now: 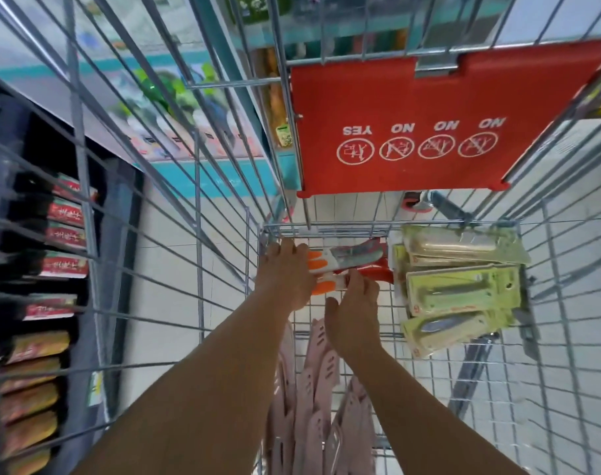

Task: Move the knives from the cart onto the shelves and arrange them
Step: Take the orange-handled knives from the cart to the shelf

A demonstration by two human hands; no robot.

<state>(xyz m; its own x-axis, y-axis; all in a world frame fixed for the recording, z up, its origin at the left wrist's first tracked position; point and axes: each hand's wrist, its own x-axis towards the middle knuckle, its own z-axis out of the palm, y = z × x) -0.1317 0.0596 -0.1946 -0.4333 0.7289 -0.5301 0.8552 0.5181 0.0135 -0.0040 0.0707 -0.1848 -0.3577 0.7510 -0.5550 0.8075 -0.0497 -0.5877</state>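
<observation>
Lying between both hands [318,296], orange-handled knives [340,265] rest in the cart [326,231].

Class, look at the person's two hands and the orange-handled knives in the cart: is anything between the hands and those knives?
Nothing visible. The left hand and right hand already touch the orange-handled knives at the far end of the cart. Green packs lie to the right, pink knives nearer the camera.

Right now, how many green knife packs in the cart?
3 visible, stacked at the cart's right: top, middle, bottom. More may hide beneath.
</observation>
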